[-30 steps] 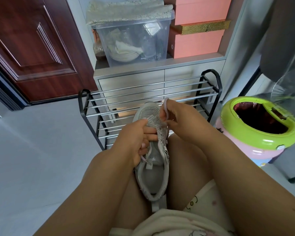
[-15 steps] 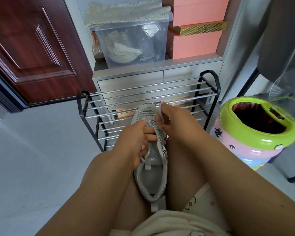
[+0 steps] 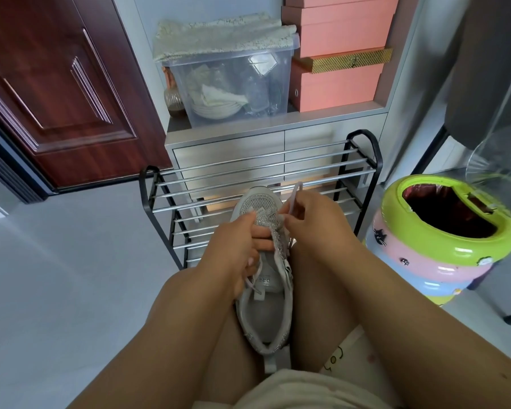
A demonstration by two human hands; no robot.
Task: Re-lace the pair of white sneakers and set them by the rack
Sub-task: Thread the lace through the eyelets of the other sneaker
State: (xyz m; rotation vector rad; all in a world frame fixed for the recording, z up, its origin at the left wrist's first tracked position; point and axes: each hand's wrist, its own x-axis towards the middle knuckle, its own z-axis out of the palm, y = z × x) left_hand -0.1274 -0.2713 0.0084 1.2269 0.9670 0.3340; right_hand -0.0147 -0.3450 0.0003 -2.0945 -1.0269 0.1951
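One white sneaker with glittery trim lies between my thighs, toe pointing away toward the shoe rack. My left hand grips the sneaker's left side at the eyelets, fingers curled over the tongue area. A pale lace loops up above the toe, and my right hand pinches it there. Another lace end hangs loose beside the tongue under my left hand. The second sneaker is not in view.
The black-framed metal rack stands right ahead against a grey cabinet that carries a clear storage box and pink boxes. A green-rimmed bin sits at the right. A dark red door is at the left, with grey floor before it.
My right hand has kept its pinch on the lace loop and shifted slightly over the toe. My left hand has stayed on the sneaker. The view has shifted a little.
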